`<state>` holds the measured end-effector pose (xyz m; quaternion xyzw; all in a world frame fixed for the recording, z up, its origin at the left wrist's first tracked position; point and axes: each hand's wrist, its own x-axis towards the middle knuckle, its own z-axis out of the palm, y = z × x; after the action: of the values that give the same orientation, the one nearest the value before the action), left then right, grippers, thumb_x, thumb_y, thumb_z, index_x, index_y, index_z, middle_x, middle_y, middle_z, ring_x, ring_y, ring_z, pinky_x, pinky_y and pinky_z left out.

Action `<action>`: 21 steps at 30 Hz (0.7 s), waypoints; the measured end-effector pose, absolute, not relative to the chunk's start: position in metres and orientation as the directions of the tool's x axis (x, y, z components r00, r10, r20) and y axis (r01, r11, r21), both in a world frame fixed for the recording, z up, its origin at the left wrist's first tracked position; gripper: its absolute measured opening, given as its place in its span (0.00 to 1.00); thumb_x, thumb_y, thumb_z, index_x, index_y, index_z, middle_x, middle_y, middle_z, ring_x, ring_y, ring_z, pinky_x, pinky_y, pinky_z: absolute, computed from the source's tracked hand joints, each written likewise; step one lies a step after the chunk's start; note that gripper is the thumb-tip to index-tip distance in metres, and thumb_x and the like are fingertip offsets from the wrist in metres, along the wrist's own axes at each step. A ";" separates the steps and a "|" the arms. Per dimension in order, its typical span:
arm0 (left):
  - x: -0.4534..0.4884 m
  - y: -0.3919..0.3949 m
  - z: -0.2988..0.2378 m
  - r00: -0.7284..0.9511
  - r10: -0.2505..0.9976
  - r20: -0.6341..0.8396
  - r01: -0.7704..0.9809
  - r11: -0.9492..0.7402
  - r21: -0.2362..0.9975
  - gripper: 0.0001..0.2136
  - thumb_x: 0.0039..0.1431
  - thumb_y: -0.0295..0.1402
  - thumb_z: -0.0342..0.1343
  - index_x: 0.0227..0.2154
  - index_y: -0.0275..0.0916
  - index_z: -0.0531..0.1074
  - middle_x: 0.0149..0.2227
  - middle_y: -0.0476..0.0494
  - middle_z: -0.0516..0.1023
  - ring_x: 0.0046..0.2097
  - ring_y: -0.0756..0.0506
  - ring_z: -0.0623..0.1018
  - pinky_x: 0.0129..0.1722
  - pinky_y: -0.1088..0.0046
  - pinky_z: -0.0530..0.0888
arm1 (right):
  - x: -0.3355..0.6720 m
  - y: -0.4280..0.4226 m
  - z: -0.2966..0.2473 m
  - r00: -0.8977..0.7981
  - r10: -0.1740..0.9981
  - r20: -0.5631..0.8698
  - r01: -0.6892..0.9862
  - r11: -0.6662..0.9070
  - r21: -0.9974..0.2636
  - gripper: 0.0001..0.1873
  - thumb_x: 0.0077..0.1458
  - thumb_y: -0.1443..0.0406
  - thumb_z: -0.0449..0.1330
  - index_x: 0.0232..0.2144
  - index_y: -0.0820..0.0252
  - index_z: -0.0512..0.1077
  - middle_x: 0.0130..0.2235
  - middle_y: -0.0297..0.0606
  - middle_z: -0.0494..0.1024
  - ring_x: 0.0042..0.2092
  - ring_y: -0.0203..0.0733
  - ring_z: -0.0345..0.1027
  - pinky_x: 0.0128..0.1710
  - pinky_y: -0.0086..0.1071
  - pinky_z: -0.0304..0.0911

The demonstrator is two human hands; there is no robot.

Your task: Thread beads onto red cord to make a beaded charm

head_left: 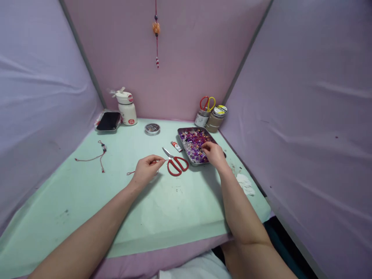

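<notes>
1. Soft, even, slightly muted light, apparently from above.
2. The left curtain point(37, 73) looks pale; the right curtain point(308, 116) is duller toward its lower end.
3. Faint, soft-edged shadows lie on the table point(174, 209) beside the left arm point(99, 221) and right arm point(241, 205).
4. Wide-angle stretching enlarges both arms near the lower edge.
5. The small beads point(190, 142) blur together, with tiny glints.

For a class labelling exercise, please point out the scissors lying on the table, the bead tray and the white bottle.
Scissors point(171, 156): head view, where blades meet handles.
Bead tray point(200, 164): head view, on its front wall.
White bottle point(127, 112): head view, on its body.
</notes>
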<state>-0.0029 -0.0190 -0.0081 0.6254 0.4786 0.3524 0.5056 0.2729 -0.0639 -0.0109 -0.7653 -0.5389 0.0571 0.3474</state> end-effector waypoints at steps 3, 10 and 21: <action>-0.003 -0.018 -0.010 0.299 0.954 -0.023 0.245 -0.053 0.968 0.14 0.44 0.44 0.61 0.27 0.36 0.77 0.17 0.53 0.64 0.20 0.53 0.60 0.22 0.76 0.57 | 0.277 -0.061 -0.012 0.375 0.907 0.192 0.898 -0.304 -0.317 0.10 0.51 0.67 0.58 0.35 0.56 0.78 0.39 0.44 0.79 0.42 0.48 0.70 0.40 0.37 0.58; -0.003 -0.018 -0.007 0.281 0.959 -0.045 0.268 -0.033 0.963 0.15 0.44 0.44 0.62 0.27 0.36 0.77 0.19 0.52 0.68 0.21 0.53 0.62 0.22 0.76 0.59 | 0.258 -0.026 -0.009 0.189 0.977 0.102 0.964 -0.165 -0.206 0.11 0.53 0.68 0.56 0.33 0.55 0.79 0.39 0.41 0.80 0.44 0.46 0.69 0.43 0.37 0.52; -0.003 -0.015 -0.016 0.302 0.953 -0.028 0.278 -0.060 0.959 0.14 0.45 0.44 0.61 0.27 0.37 0.77 0.18 0.52 0.67 0.20 0.53 0.61 0.21 0.76 0.57 | 0.257 -0.010 -0.021 0.187 0.982 0.002 0.963 -0.183 -0.198 0.08 0.52 0.68 0.57 0.30 0.56 0.77 0.36 0.40 0.81 0.40 0.45 0.71 0.44 0.38 0.51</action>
<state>-0.0028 -0.0151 -0.0158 0.6411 0.4799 0.3448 0.4897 0.2566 -0.0104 -0.0208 -0.7666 -0.6344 0.0625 0.0772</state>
